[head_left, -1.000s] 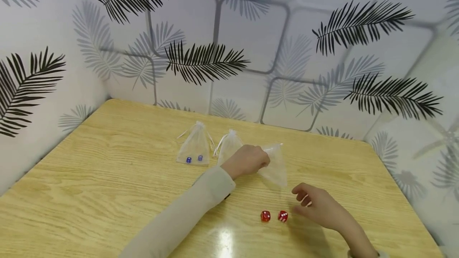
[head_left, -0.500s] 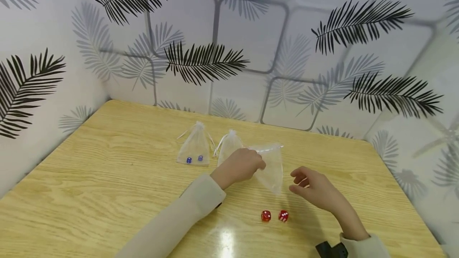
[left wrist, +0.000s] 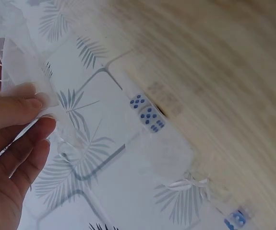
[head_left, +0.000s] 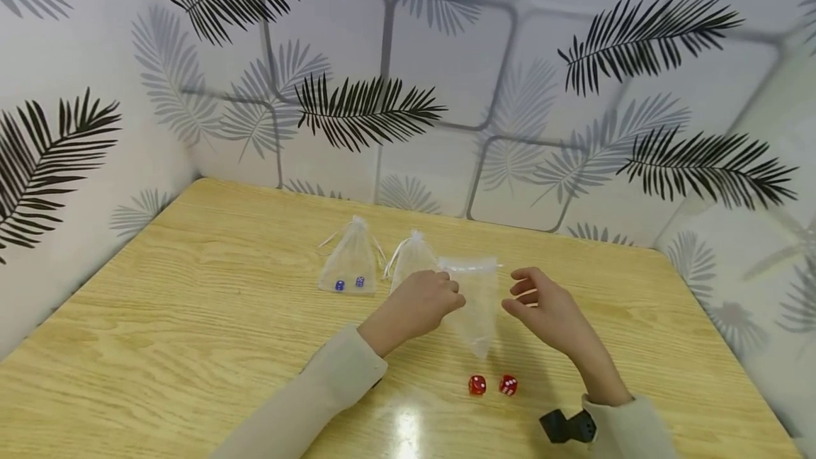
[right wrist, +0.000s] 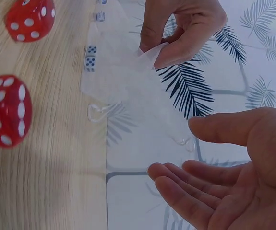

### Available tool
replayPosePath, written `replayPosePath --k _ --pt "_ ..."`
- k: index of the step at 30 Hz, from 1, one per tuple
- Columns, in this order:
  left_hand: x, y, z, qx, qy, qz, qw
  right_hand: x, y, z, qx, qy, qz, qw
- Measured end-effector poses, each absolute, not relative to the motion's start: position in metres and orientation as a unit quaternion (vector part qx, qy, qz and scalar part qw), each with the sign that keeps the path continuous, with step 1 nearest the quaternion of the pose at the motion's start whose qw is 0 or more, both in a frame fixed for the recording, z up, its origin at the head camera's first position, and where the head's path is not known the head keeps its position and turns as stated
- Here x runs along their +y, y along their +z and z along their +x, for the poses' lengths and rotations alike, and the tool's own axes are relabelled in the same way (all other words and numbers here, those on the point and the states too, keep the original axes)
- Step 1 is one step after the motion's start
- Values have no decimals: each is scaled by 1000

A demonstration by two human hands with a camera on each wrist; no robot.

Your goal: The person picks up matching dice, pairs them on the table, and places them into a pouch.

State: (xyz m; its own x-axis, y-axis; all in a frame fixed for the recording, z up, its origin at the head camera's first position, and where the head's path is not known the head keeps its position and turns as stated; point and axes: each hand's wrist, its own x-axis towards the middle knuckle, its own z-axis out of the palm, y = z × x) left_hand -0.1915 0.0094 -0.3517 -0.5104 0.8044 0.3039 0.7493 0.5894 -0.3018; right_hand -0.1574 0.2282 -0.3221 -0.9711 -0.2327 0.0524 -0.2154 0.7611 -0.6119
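My left hand pinches one edge of a sheer white drawstring bag, raised above the table with its mouth up and a corner pointing down. In the left wrist view the thumb and fingertips hold the thin fabric. My right hand hovers just right of the bag, apart from it, thumb and fingers spread around nothing. Below the bag, a red die and a second red die lie side by side on the table.
Behind the left hand lies a tied sheer bag; white dice with blue dots show in it in the left wrist view. Left of it, another tied bag holds two blue dice. A patterned wall borders the wooden table.
My left hand has drawn the bag a little left and nearer, and the bag now hangs straighter. My right hand has risen away from the red dice towards the bag.
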Motion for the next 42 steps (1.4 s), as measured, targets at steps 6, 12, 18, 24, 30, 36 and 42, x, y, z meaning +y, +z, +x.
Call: replayPosePath --k 6,12,18,24,30,36,42 --pt "2 -352 -185 -862 62 -450 227 219 -320 -160 929 -350 -118 16" --pt "1 -349 -180 -857 65 -450 241 212 -316 -166 927 -355 -121 13" --pt "1 -344 -172 -852 83 -455 244 208 -316 -171 927 -352 -125 5" --pt "0 -345 -168 -844 102 -457 261 204 -320 -175 929 -350 -123 5" --pt "-1 -346 -164 -837 106 -457 281 199 -326 -175 916 -382 -120 -5" --pt "-3 -352 -164 -842 96 -459 266 196 -328 -177 896 -432 -100 -29" --pt "-6 -352 -166 -853 59 -454 249 195 -329 -178 893 -435 -100 -62"
